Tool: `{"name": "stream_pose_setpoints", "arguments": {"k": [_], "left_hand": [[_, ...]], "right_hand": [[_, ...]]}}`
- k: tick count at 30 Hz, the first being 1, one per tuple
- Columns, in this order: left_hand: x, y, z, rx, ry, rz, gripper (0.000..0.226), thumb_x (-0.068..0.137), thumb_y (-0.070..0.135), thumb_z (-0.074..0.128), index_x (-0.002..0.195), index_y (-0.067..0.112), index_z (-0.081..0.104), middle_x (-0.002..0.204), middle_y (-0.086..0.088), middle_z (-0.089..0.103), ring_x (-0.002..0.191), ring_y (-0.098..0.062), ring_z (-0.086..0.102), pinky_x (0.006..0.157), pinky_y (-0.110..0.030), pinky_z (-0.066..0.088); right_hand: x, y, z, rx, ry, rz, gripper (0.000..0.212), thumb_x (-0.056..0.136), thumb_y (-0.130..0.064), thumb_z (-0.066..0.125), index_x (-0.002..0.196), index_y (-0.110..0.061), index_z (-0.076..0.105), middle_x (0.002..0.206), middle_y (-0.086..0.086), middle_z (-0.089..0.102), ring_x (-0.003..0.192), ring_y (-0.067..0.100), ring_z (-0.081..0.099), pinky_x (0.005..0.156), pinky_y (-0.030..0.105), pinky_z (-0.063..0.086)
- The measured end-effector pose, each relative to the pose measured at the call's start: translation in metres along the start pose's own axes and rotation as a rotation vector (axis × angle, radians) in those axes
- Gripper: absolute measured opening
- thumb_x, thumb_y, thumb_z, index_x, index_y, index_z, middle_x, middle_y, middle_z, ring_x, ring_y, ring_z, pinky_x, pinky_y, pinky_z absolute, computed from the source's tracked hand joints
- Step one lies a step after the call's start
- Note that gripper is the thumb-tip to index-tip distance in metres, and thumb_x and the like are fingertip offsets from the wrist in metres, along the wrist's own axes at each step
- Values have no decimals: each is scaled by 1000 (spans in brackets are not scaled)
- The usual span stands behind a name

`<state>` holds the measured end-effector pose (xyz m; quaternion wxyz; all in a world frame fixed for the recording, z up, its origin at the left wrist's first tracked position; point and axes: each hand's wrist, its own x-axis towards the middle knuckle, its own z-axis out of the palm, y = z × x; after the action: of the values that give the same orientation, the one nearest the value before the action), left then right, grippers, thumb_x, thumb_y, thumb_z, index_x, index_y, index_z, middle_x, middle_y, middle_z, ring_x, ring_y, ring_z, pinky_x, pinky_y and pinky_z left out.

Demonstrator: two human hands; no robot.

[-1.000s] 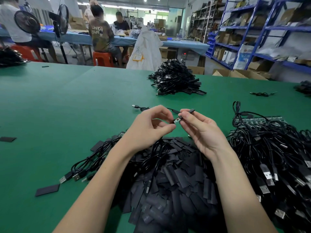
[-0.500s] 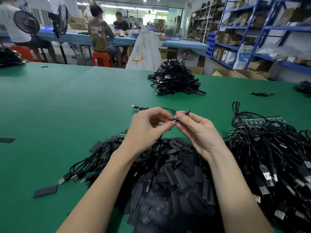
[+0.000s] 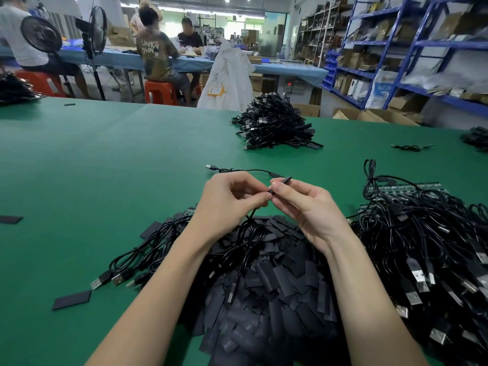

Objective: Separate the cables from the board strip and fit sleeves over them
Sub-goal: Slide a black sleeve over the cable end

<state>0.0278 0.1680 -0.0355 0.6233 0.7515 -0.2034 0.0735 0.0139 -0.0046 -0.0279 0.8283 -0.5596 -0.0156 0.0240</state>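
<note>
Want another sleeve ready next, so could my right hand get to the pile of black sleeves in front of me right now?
Probably not yet: the sleeve pile lies open just below, but the right hand is pinching a sleeve.

Sleeve heap (image 3: 264,286) under hand (image 3: 232,202)

A single head-worn wide-angle camera looks forward and down from the seated person's position at the near edge of the green table (image 3: 79,167). Both forearms enter the frame from 6 o'clock, close to the lens. The table runs toward 12 o'clock, and the blue shelving (image 3: 412,48) stands far off at 2 o'clock. No second view exists.
</note>
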Motion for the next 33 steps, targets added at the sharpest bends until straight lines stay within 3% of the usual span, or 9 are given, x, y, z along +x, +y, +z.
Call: {"name": "stream_pose_setpoints", "arguments": {"k": [3,5,12,19,23,27,33], "left_hand": [[1,-2,0,-44,18,-16,11,82,9,82,84,16,75,77,-3,77,72,-16,74,71,-23,55],[2,-4,0,-64,41,-30,11,82,7,82,86,13,74,77,-5,77,72,-18,74,68,-20,54],[3,-8,-1,-109,31,-56,15,82,3,80,87,14,71,77,-7,77,71,-18,74,73,-24,57],[3,-6,-2,-67,49,-63,14,83,6,81,85,13,69,73,-6,77,65,-13,71,61,-13,48],[4,-5,-3,-53,10,-96,14,84,9,80,90,12,67,78,-7,77,72,-18,72,74,-26,56],[4,-6,-10,141,-136,-180,9,90,22,75,92,16,68,79,-1,78,75,-15,70,91,-45,57],[1,-3,-12,167,-146,-139,8,92,25,73,87,18,72,76,-2,77,72,-19,66,86,-53,55]], "right_hand": [[0,0,1,-14,19,-72,35,70,-17,83,105,-13,77,95,13,78,82,16,75,73,19,58],[0,1,3,-73,40,-158,36,78,-13,82,112,-17,73,97,17,78,84,18,75,74,22,59],[3,8,9,-89,99,-257,29,85,-1,77,108,-18,77,94,17,78,83,17,74,74,24,60],[5,9,8,-53,78,-236,26,84,-1,78,104,-18,79,90,13,78,79,17,73,74,23,60],[6,10,8,-20,99,-231,24,83,1,78,97,-18,81,87,13,78,77,16,74,73,23,60],[8,14,7,-37,121,-214,23,83,0,79,96,-18,81,83,10,77,75,14,73,72,22,60],[7,13,6,-106,53,-149,37,87,-11,78,122,-21,71,94,13,79,83,20,75,75,25,60]]}}
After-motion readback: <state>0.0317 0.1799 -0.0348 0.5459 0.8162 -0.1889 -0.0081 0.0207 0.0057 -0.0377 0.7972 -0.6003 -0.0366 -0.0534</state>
